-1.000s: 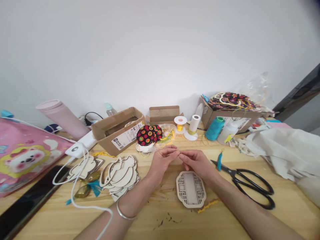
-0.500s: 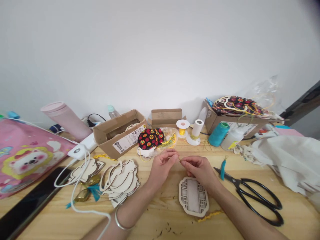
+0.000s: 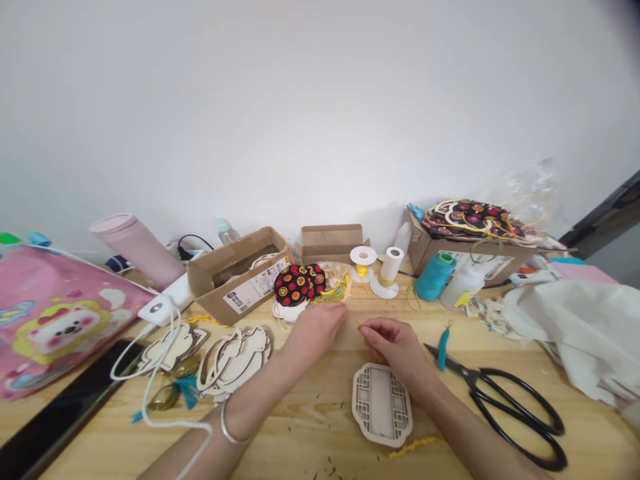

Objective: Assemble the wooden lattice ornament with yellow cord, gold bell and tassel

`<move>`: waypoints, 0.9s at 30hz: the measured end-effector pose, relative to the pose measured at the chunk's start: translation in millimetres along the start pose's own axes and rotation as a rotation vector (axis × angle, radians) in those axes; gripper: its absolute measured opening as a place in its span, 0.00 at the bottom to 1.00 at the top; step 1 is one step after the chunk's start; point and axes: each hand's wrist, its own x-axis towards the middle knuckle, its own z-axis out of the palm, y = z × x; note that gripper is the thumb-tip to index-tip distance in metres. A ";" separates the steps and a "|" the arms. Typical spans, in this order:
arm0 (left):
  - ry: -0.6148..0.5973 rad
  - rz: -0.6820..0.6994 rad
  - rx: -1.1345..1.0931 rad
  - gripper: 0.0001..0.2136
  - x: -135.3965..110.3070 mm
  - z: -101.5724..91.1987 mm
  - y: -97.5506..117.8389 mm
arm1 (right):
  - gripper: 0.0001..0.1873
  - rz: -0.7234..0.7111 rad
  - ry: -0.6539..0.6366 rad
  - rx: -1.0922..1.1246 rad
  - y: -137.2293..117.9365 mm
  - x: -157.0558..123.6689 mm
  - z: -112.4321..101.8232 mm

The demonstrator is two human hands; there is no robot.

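My right hand (image 3: pixel 395 343) pinches a short, thin yellowish cord (image 3: pixel 359 325) between thumb and fingertips. Below it lies a pale wooden plaque (image 3: pixel 383 403) with fretwork sides and a long plain centre panel. My left hand (image 3: pixel 317 330) reaches forward beside a bundle of yellow-green cords (image 3: pixel 336 288). Its fingertips are turned away and blurred, so what they touch is hidden. Behind that hand rests a black patterned fabric piece (image 3: pixel 300 285). A twisted yellow cord (image 3: pixel 413 445) lies by the plaque, and a teal tassel (image 3: pixel 443 348) is right of my right hand.
Black-handled scissors (image 3: pixel 520 407) lie at the right. Spools (image 3: pixel 363 257), a teal thread cone (image 3: pixel 435 277) and a glue bottle (image 3: pixel 465 283) stand behind. Wooden cutouts (image 3: pixel 240 357), a white cable (image 3: pixel 150 393), a phone (image 3: pixel 65 407) and an open box (image 3: pixel 245 290) are leftward.
My left hand has moved away from my right hand, towards the cord bundle. My right hand stays nearly in place with the thin cord. The whole view has shifted slightly.
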 end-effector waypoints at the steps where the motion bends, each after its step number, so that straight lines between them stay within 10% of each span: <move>1: -0.019 0.007 0.006 0.12 6.5 -2.5 -2.7 | 0.16 0.000 -0.003 -0.003 0.0 0.1 0.3; 8: -0.066 -0.039 0.074 0.11 45.9 -0.7 -14.3 | 0.15 -0.002 -0.026 -0.032 -2.2 0.7 0.6; 27: -0.208 -0.176 -0.148 0.08 60.8 -0.6 -8.0 | 0.12 0.002 -0.059 -0.032 -1.0 2.1 -0.7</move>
